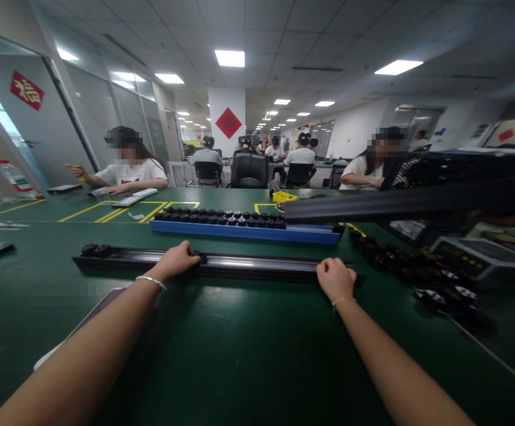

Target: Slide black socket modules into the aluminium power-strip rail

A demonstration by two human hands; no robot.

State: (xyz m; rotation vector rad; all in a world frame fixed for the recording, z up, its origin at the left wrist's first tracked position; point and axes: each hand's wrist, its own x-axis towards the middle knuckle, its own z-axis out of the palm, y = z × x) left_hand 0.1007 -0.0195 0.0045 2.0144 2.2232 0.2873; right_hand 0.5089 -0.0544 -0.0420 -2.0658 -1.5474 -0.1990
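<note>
Black rail lay across surface, long axis left-right, beneath hands: left pinched small black part mid-channel; right curled near right end, grip hidden.

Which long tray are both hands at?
The black tray, lying nearer than the blue tray: the left hand and right hand are both at it; neither is at the blue one.
</note>
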